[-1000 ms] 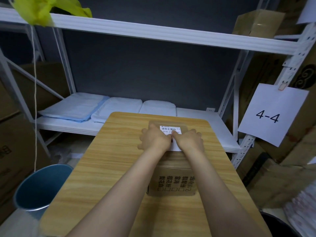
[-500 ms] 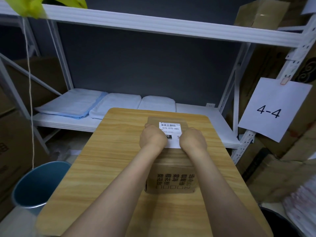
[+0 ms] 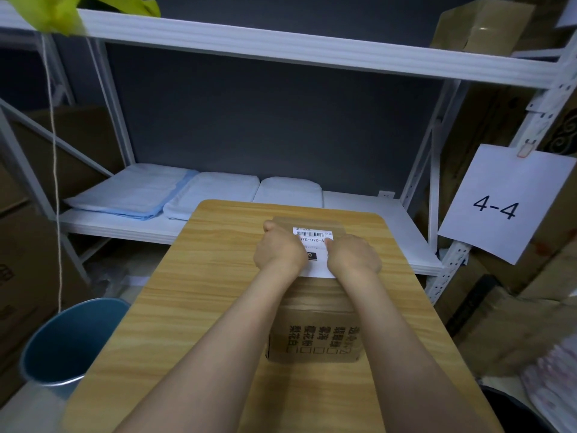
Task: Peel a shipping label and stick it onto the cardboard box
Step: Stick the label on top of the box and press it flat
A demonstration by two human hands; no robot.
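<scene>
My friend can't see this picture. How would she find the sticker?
Find the wooden table in front of the white shelves. A brown box sits on it, and the label lies on the box's top between the left hand and right hand. It is the only white paper with a barcode.

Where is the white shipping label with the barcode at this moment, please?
In the head view, the white shipping label lies on top of the brown cardboard box at the wooden table's far end, between the left hand and right hand.
</scene>
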